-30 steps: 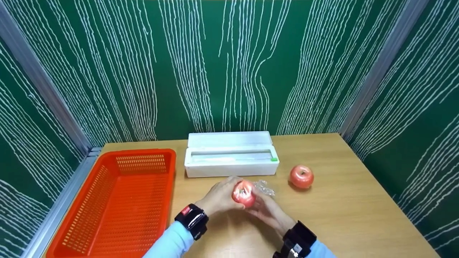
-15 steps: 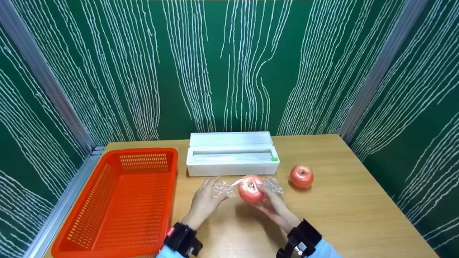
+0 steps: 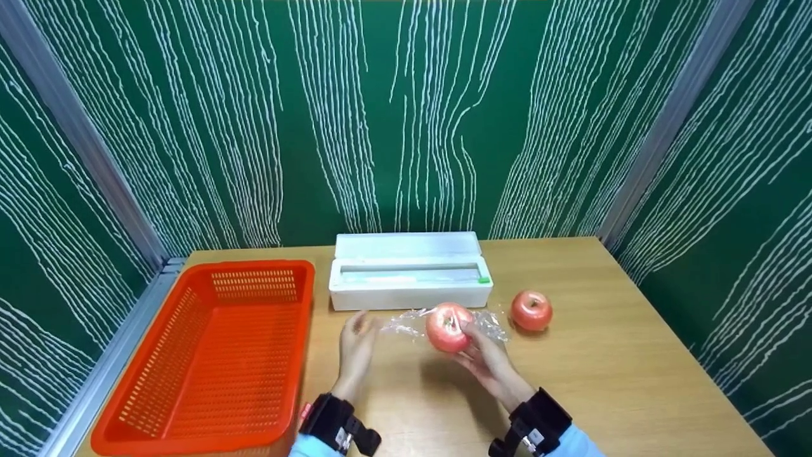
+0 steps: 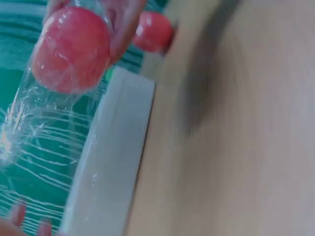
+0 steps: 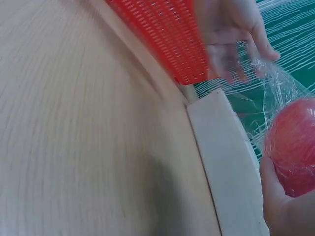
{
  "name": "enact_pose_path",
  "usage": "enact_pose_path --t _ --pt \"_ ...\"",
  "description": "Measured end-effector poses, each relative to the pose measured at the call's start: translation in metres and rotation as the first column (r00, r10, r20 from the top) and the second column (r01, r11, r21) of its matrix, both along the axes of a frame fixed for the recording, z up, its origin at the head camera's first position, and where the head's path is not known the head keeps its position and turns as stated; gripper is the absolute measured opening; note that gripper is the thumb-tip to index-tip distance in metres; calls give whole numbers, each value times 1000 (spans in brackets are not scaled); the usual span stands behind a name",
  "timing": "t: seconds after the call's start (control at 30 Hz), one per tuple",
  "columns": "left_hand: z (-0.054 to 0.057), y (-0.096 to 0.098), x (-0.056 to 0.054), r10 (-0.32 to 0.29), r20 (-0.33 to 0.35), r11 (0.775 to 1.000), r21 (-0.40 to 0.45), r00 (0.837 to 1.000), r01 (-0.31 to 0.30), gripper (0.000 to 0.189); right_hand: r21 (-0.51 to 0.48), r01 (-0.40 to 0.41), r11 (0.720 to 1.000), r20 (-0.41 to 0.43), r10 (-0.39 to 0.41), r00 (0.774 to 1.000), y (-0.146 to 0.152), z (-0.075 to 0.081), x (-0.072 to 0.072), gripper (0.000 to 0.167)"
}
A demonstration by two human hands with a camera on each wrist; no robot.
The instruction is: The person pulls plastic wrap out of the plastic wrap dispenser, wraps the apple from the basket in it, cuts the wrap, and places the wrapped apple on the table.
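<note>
My right hand (image 3: 493,368) holds a red apple (image 3: 448,327) above the table, thumb across its top and fingers beneath. Clear plastic wrap (image 3: 409,322) covers the apple, its loose, crinkled ends sticking out to both sides. In the right wrist view, the apple (image 5: 294,145) shows the film stretched over its skin. My left hand (image 3: 356,349) is left of the apple, close to the wrap's left end. Its fingers (image 5: 224,61) are spread and loose in the right wrist view, with the thumb tip right at the film. A second red apple (image 3: 531,311) rests on the table at the right.
Behind the hands stands a long white cling film box (image 3: 411,299), lid raised, with a green slider (image 3: 484,280) at its right end. A large orange-red plastic basket (image 3: 303,355) occupies the left side. Green walls with white streaks enclose the wooden table (image 3: 609,355).
The left hand has let go of the apple and moved left, away from it. The apple has shifted slightly right in the right hand, and the film's left end now shows stretched out.
</note>
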State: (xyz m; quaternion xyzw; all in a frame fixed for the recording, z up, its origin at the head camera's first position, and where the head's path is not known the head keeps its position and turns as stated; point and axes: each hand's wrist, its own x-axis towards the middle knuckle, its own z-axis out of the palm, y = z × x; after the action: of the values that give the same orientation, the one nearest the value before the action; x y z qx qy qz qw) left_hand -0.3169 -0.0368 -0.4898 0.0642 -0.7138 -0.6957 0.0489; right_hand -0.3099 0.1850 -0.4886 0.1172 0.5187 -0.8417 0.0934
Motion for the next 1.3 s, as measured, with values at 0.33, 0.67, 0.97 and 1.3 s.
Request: enact_pose_path --t 0.33,0.67,0.97,1.3 --pt "-8 11 0 -282 116 728 672 952 134 93 -10 4 1000 -26 -4 1000 2 3 4 59" --pt "2 35 4 78 -53 960 274 996 -60 22 -18 3 1000 -21 -3 1000 0 -2 6 63" --pt "4 39 -8 159 -51 890 441 986 -121 17 -22 -1 1000 -57 0 998 -3 1 11 60" --pt "-5 50 -13 36 54 736 675 998 -63 17 -108 -99 989 -104 88 991 -4 3 21 42"
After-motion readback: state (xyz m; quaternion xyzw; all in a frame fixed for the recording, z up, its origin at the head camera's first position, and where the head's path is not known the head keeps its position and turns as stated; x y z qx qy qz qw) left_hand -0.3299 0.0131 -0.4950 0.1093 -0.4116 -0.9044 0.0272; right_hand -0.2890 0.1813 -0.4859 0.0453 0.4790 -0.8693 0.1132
